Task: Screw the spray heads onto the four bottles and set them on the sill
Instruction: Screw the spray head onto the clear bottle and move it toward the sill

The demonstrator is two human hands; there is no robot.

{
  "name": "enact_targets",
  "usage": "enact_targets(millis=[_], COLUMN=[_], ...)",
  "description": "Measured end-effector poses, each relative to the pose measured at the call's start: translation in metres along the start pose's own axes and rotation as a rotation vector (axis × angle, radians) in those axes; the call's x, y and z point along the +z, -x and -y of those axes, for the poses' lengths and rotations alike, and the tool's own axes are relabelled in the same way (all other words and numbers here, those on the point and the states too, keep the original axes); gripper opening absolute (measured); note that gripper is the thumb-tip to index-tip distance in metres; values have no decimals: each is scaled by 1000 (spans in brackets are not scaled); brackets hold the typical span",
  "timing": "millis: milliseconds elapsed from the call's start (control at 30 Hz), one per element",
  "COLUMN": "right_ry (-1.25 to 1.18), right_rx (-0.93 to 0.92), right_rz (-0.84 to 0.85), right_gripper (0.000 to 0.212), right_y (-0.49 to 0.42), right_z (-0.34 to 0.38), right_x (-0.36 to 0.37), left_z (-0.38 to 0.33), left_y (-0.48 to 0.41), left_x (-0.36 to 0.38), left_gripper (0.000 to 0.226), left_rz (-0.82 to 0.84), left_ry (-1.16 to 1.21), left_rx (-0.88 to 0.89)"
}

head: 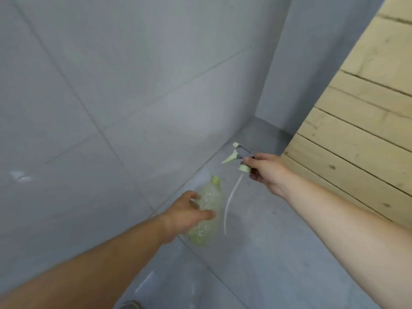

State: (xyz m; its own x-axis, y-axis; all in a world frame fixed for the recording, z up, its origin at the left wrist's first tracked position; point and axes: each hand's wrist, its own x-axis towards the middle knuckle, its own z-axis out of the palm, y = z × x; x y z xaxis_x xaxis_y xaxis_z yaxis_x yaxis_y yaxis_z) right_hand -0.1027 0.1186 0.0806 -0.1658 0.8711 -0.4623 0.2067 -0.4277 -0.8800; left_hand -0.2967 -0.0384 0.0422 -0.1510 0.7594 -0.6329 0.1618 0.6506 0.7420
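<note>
My left hand [189,211] grips a clear, pale-green plastic bottle [208,210] around its middle, neck pointing up and away, open at the top. My right hand [266,171] pinches a pale-green spray head [237,156] up and to the right of the bottle's neck. The head's white dip tube [230,201] hangs down beside the bottle, outside it. Head and bottle are apart. No other bottles or spray heads are in view.
A grey tiled wall [111,97] fills the left and centre. A grey tiled floor [256,241] lies below the hands. A pale wooden plank structure [361,121] stands at the right. The toe of a shoe [131,305] shows at the bottom edge.
</note>
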Motion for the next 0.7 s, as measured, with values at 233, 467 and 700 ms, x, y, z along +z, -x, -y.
enact_targets(millis=[233,467,700], right_ry=[-48,-255,-369], right_rx=[-282,-462,-510], right_rz=[-204,-341,-330], right_gripper=[10,10,13], right_y=[82,172,230], right_z=[107,170,183], right_x=[-74,-119,-128], left_z=[-69,-108,-123], left_y=[78,152,209], left_x=[-10,-15,-23], left_gripper=[59,58,68], left_rz=[-6,-16,-59], left_ry=[-71,-180,-217], left_rx=[158,286,352])
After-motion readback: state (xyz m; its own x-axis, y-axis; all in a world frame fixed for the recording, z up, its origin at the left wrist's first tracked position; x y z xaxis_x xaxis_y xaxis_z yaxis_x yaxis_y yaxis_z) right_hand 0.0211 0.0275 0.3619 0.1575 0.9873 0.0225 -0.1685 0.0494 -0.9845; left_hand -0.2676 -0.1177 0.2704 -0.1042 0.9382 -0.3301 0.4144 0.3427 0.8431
